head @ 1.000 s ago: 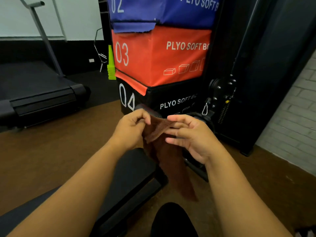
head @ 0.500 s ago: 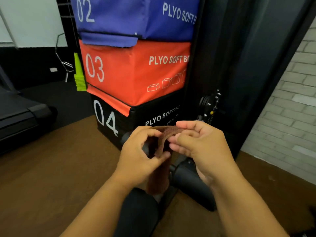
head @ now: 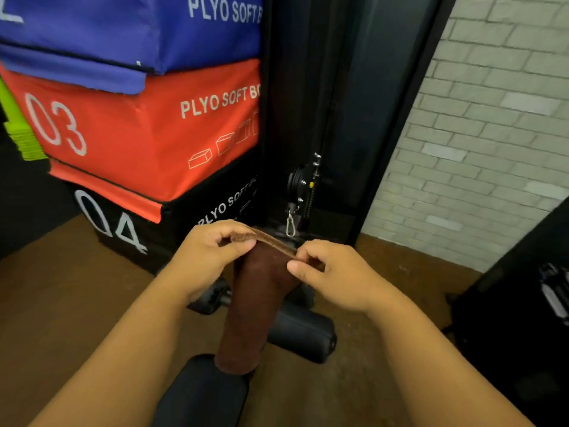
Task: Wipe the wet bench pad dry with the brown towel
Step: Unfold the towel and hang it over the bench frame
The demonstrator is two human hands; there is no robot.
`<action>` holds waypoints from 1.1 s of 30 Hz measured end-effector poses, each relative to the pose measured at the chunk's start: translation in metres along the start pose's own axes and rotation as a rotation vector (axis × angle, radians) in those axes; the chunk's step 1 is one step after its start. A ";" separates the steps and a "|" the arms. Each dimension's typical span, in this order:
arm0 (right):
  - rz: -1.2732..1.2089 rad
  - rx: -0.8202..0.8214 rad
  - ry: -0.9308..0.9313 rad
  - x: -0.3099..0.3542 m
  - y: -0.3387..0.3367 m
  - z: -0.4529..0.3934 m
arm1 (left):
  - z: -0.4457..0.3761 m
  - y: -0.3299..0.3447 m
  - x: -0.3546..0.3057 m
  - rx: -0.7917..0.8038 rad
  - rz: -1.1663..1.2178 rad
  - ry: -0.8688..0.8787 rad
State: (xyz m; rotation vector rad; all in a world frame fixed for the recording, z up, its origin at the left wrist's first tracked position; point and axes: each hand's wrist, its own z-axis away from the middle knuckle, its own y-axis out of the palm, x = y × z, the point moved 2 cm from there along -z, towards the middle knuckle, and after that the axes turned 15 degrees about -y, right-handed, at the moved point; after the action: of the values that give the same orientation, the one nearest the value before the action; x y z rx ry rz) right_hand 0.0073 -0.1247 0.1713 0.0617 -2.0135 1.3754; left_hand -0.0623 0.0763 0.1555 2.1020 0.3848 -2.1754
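Brown towel (head: 257,306): top hem is pinched taut between left hand (head: 206,257) and right hand (head: 331,277), each grip narrow on cloth; its tail is draped onto the black bench pad (head: 203,392). Recommended: hem is kept spread, then laid flat for broad contact.

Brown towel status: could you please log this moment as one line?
left hand: pinching towel edge | right hand: pinching towel edge | brown towel: hanging over bench pad | wiping: not begun

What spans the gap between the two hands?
In the head view, the towel's top edge stretches taut from the left hand to the right hand; the rest hangs down toward the bench pad.
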 end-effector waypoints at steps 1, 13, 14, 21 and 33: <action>-0.006 -0.032 0.024 -0.002 -0.007 0.000 | -0.008 0.001 -0.001 -0.004 -0.022 -0.058; -0.057 -0.470 0.250 -0.077 -0.004 -0.014 | -0.090 0.047 0.043 -0.104 -0.145 -0.200; -0.040 -0.446 0.273 -0.083 0.005 -0.010 | -0.092 0.050 0.055 -0.092 -0.172 -0.211; -0.089 -0.045 0.519 -0.123 0.123 0.055 | -0.057 0.063 0.194 0.203 -0.466 -0.421; -0.259 0.120 0.576 -0.153 0.164 0.079 | -0.049 0.071 0.220 0.472 -0.528 -0.592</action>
State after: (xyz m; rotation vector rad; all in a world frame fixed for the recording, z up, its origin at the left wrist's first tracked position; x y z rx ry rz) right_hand 0.0175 -0.1693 -0.0624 -0.0193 -1.3928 1.1793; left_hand -0.0083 0.0438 -0.0719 1.4876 0.4289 -3.3270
